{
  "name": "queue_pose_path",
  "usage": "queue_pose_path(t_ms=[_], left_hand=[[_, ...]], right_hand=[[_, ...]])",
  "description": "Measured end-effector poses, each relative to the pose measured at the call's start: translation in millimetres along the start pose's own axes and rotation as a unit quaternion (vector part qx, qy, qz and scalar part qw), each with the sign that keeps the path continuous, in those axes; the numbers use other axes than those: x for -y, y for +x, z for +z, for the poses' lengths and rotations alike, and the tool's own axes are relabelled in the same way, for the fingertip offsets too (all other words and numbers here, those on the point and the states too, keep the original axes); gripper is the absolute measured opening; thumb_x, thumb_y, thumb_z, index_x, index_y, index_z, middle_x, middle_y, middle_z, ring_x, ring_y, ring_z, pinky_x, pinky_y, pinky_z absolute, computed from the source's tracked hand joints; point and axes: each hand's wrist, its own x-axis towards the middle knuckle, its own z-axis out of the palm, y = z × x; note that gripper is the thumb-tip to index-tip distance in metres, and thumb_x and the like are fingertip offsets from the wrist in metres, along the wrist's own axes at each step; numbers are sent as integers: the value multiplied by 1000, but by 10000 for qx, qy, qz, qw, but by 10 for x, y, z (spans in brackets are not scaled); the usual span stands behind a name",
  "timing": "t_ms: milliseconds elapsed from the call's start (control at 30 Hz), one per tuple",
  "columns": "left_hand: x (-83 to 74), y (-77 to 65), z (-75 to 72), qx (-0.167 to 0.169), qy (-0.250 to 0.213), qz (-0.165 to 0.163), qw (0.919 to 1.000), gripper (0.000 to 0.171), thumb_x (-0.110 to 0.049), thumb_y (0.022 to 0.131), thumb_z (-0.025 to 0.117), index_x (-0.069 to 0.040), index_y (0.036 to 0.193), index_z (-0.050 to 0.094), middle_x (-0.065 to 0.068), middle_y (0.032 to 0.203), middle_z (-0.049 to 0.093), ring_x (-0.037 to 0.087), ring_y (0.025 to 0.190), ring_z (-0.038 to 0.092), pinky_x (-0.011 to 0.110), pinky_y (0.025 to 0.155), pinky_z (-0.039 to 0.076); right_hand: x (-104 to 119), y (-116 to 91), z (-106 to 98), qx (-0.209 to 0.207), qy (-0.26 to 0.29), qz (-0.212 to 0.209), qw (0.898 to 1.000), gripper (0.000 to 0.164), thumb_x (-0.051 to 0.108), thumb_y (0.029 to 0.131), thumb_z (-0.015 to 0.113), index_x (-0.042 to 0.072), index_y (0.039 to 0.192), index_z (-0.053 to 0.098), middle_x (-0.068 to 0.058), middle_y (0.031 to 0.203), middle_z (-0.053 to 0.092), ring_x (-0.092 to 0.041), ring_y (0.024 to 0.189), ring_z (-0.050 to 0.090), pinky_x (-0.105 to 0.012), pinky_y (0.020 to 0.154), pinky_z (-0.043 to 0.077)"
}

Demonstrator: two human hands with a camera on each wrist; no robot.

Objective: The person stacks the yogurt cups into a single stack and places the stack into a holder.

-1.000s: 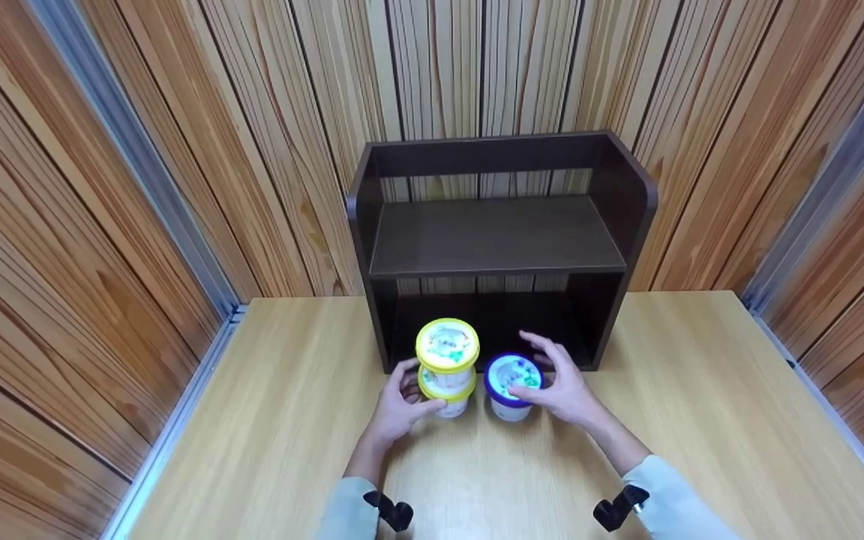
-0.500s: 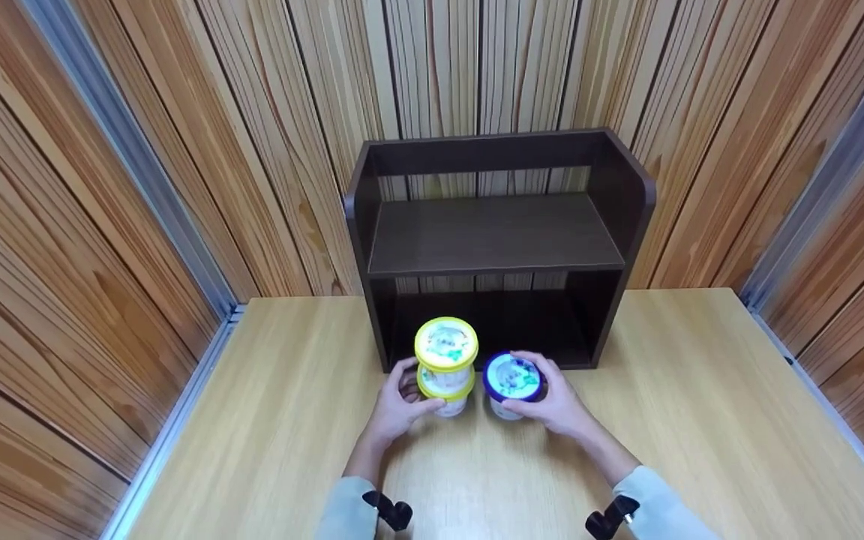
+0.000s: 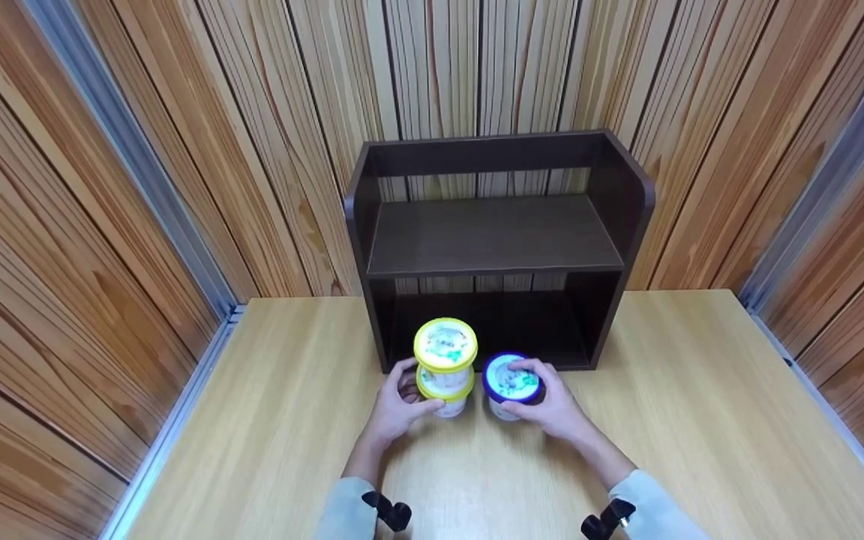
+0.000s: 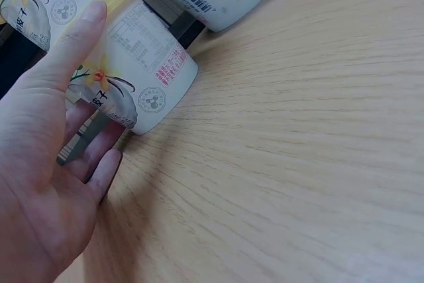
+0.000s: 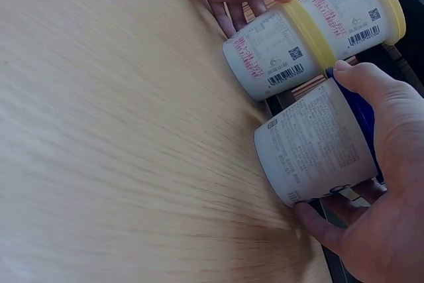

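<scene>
Two white paper tubs with yellow lids stand stacked, the upper tub (image 3: 445, 345) squarely on the lower tub (image 4: 149, 64). My left hand (image 3: 394, 409) holds the lower one from the left, thumb at its lid rim and fingers round the far side. Just right of the stack, a white tub with a blue lid (image 3: 511, 379) stands upright on the table, a small gap between them. My right hand (image 3: 558, 409) grips this blue-lidded tub, its thumb (image 5: 358, 77) at the lid's near edge and a finger over the lid top. Its other fingers are partly hidden behind the tub.
Directly behind the tubs stands a dark brown two-tier shelf (image 3: 496, 232), its lower compartment facing me. Wood-patterned panels (image 3: 439, 67) rise behind and on both sides. The light wood table (image 3: 289, 390) extends left and right of the shelf.
My right hand has come left and lower, its spread fingers closing round the blue-lidded tub; a finger has since shifted onto the lid. The left hand and the stack stay in place.
</scene>
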Motion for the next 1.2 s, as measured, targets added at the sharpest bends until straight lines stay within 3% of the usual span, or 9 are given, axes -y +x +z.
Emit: queue_pose_path(t_ms=[33,300,567,900,1033,1200], left_hand=[[-92,-38,15,-1,60,-1,10000,86,-6,90,94,0,161,46,27,145,70,36,137,68,52,120,57],[-78,-24,9,23,-29,8,10000,86,-5,89,94,0,160,47,27,144,71,32,133,69,40,115,59],[-73,-26,10,9,22,60,10000,86,-5,90,94,1,160,46,28,145,70,35,135,68,50,117,58],[-21,-17,-16,57,121,350,9993,89,-21,89,98,2,158,47,26,141,72,19,126,70,28,107,59],[-33,-21,-12,51,104,246,9996,87,-17,89,98,0,159,48,26,142,73,23,129,71,32,110,59],[-82,-40,16,-18,68,5,10000,85,-8,90,95,-1,161,47,26,144,72,33,135,69,48,117,59]], right_hand=[[-1,-2,1,-1,0,6,10000,60,12,88,96,12,142,68,-22,149,59,-39,144,57,-52,125,42],[6,-7,6,26,-55,1,10000,60,12,89,95,12,142,67,-23,151,58,-41,146,56,-55,127,41],[63,-8,-28,0,-113,10,9999,59,13,91,94,11,144,66,-23,151,57,-43,146,56,-60,127,42],[201,60,-109,-32,-67,-76,9999,59,11,92,93,11,144,66,-23,152,55,-42,146,55,-58,127,41],[241,79,-127,-86,-78,-112,9999,59,10,91,94,10,143,67,-23,150,56,-41,145,55,-55,125,41],[299,83,-148,-156,-183,-279,9993,58,10,89,95,10,141,68,-23,147,57,-40,143,55,-52,122,44]])
